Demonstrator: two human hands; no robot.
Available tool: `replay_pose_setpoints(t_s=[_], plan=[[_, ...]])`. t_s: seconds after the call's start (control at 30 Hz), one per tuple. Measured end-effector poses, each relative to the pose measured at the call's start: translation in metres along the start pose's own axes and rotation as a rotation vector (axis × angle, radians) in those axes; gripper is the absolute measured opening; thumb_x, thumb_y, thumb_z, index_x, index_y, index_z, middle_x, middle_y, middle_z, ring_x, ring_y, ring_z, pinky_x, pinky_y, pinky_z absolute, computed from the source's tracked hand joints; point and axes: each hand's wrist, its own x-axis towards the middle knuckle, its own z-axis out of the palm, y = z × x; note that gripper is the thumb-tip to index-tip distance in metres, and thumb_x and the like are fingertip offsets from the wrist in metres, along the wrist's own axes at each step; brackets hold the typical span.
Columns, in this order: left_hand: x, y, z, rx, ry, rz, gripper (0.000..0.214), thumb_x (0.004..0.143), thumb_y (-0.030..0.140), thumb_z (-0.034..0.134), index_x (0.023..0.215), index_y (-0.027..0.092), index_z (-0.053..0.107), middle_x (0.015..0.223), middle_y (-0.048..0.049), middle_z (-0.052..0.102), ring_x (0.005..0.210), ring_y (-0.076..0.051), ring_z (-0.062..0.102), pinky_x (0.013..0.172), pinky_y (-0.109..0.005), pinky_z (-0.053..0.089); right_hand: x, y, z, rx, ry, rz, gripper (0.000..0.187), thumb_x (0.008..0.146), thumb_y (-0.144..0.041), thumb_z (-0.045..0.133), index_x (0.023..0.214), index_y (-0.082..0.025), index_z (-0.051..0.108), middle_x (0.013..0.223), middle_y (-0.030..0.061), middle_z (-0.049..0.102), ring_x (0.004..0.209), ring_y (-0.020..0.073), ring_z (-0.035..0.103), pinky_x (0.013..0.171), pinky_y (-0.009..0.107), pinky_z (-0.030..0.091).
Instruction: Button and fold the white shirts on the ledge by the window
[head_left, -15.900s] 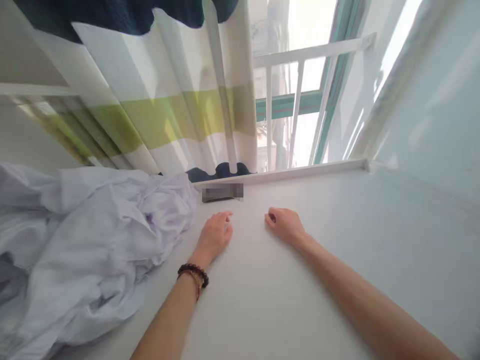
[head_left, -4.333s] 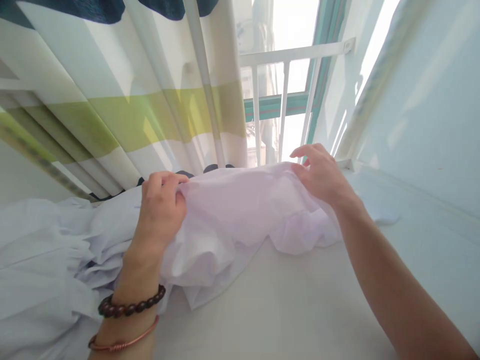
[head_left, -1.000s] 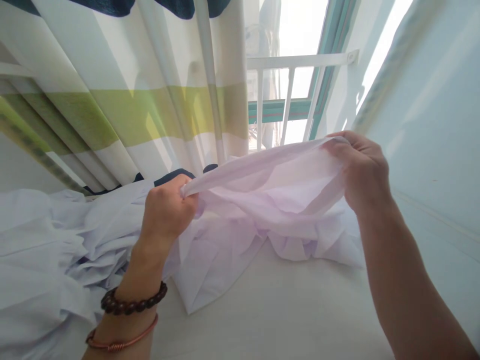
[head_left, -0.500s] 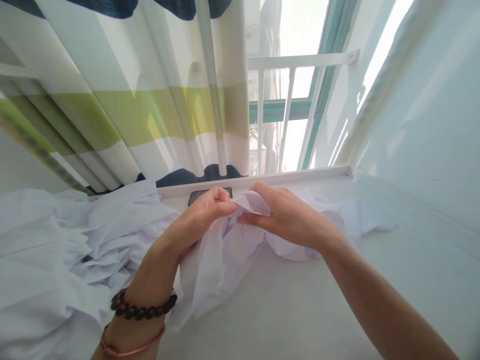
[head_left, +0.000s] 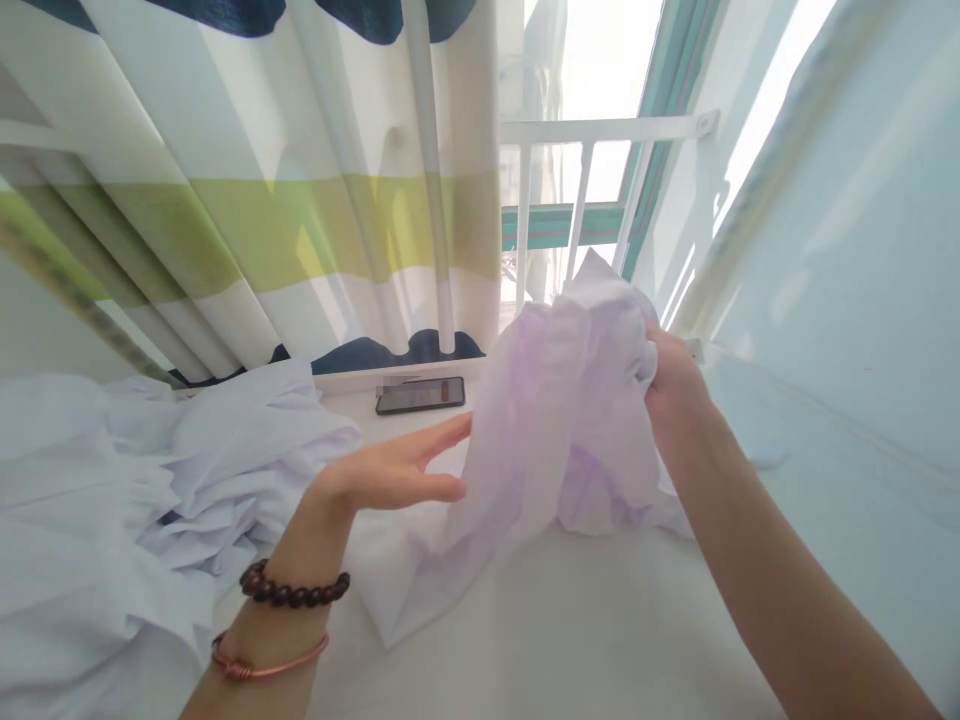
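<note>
Right hand (head_left: pixel 671 375) closed on the thin, white, faintly lilac cloth (head_left: pixel 540 430), gripping its right edge; fingertips buried in the folds, their exact pinch cannot be told. Left hand (head_left: pixel 397 468) at the cloth's 9 o'clock, palm open, thumb spread from the fingers, tips right at the fabric edge; contact unclear. Clock centred on the cloth from here: it stands bunched and raised to a peak at 12, lower folds trailing onto the smooth white flat surface (head_left: pixel 592 640), one pointed corner at 7. Left wrist, 8 o'clock: dark brown round-bead bracelet (head_left: pixel 294 594), thin copper-coloured bangle (head_left: pixel 271 668). Black slab-shaped phone (head_left: pixel 420 396) lying flat between 9 and 10. Crumpled white fabric heap (head_left: pixel 90 490) between 8 and 9. White, green and navy banded curtain (head_left: pixel 300 230) at 10; white-painted barred railing (head_left: pixel 607 130) at 12.
</note>
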Motion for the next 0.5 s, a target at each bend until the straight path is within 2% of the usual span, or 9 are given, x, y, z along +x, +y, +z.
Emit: replay_pose_setpoints(t_s=[0.1, 0.17, 0.2, 0.27, 0.3, 0.37, 0.4, 0.43, 0.5], plan=[[-0.001, 0.01, 0.01, 0.301, 0.09, -0.204, 0.052, 0.077, 0.049, 0.06, 0.122, 0.023, 0.058, 0.129, -0.0104, 0.06, 0.123, -0.032, 0.053, 0.102, -0.043, 0.043, 0.008, 0.008, 0.006, 0.418, 0.131, 0.253, 0.028, 0.095, -0.038, 0.039, 0.1, -0.024, 0.062, 0.081, 0.0026, 0.07, 0.086, 0.0207, 0.069, 0.073, 0.036, 0.06], [-0.001, 0.017, 0.015, 0.363, 0.207, -0.31, 0.063, 0.075, 0.056, 0.062, 0.124, 0.019, 0.053, 0.121, -0.0132, 0.061, 0.108, -0.031, 0.06, 0.092, -0.044, 0.049, 0.011, 0.008, 0.009, 0.598, 0.217, 0.381, 0.026, 0.096, -0.03, 0.037, 0.097, -0.023, 0.062, 0.079, 0.0018, 0.07, 0.085, 0.0189, 0.069, 0.074, 0.034, 0.06], [0.0, 0.019, 0.018, 0.339, 0.251, -0.316, 0.072, 0.072, 0.059, 0.065, 0.129, 0.019, 0.048, 0.119, -0.0131, 0.061, 0.101, -0.029, 0.062, 0.087, -0.043, 0.051, 0.012, 0.007, 0.01, 0.657, 0.248, 0.422, 0.025, 0.096, -0.027, 0.037, 0.095, -0.022, 0.062, 0.078, 0.0017, 0.069, 0.084, 0.0186, 0.069, 0.075, 0.033, 0.06], [0.005, 0.022, 0.024, 0.19, 0.273, -0.239, 0.086, 0.067, 0.061, 0.07, 0.137, 0.021, 0.04, 0.12, -0.0118, 0.06, 0.097, -0.027, 0.064, 0.084, -0.041, 0.053, 0.01, 0.003, 0.01, 0.717, 0.258, 0.455, 0.024, 0.096, -0.024, 0.038, 0.093, -0.02, 0.062, 0.077, 0.0023, 0.069, 0.082, 0.0189, 0.07, 0.074, 0.033, 0.061], [0.01, 0.023, 0.027, 0.066, 0.245, -0.177, 0.084, 0.071, 0.064, 0.067, 0.139, 0.023, 0.039, 0.122, -0.0114, 0.06, 0.101, -0.026, 0.063, 0.086, -0.04, 0.053, 0.008, 0.0, 0.01, 0.72, 0.239, 0.451, 0.023, 0.096, -0.025, 0.04, 0.092, -0.02, 0.062, 0.076, 0.0026, 0.069, 0.081, 0.0194, 0.07, 0.074, 0.033, 0.061], [0.02, 0.022, 0.033, -0.233, 0.185, -0.079, 0.066, 0.084, 0.068, 0.047, 0.136, 0.026, 0.047, 0.124, -0.01, 0.062, 0.11, -0.026, 0.062, 0.091, -0.039, 0.052, 0.003, -0.005, 0.01, 0.691, 0.176, 0.429, 0.019, 0.093, -0.027, 0.045, 0.092, -0.019, 0.063, 0.074, 0.003, 0.068, 0.078, 0.0205, 0.07, 0.072, 0.034, 0.061], [0.024, 0.02, 0.036, -0.362, 0.201, -0.06, 0.06, 0.088, 0.066, 0.042, 0.131, 0.026, 0.054, 0.123, -0.0088, 0.065, 0.112, -0.026, 0.062, 0.092, -0.039, 0.052, 0.0, -0.007, 0.01, 0.661, 0.135, 0.422, 0.017, 0.091, -0.028, 0.049, 0.092, -0.019, 0.064, 0.072, 0.0032, 0.068, 0.076, 0.021, 0.07, 0.07, 0.034, 0.061], [0.028, 0.018, 0.037, -0.456, 0.253, -0.062, 0.055, 0.089, 0.064, 0.044, 0.125, 0.025, 0.059, 0.12, -0.0079, 0.067, 0.111, -0.025, 0.063, 0.092, -0.038, 0.053, -0.003, -0.009, 0.008, 0.624, 0.086, 0.417, 0.016, 0.089, -0.029, 0.053, 0.092, -0.019, 0.065, 0.071, 0.0034, 0.068, 0.075, 0.0213, 0.069, 0.069, 0.035, 0.061], [0.03, 0.013, 0.034, -0.525, 0.427, -0.1, 0.048, 0.082, 0.056, 0.063, 0.115, 0.022, 0.066, 0.111, -0.0074, 0.072, 0.103, -0.026, 0.067, 0.087, -0.037, 0.056, -0.005, -0.012, 0.002, 0.523, -0.009, 0.388, 0.016, 0.084, -0.031, 0.06, 0.091, -0.018, 0.067, 0.072, 0.004, 0.067, 0.072, 0.0213, 0.068, 0.067, 0.034, 0.06]])
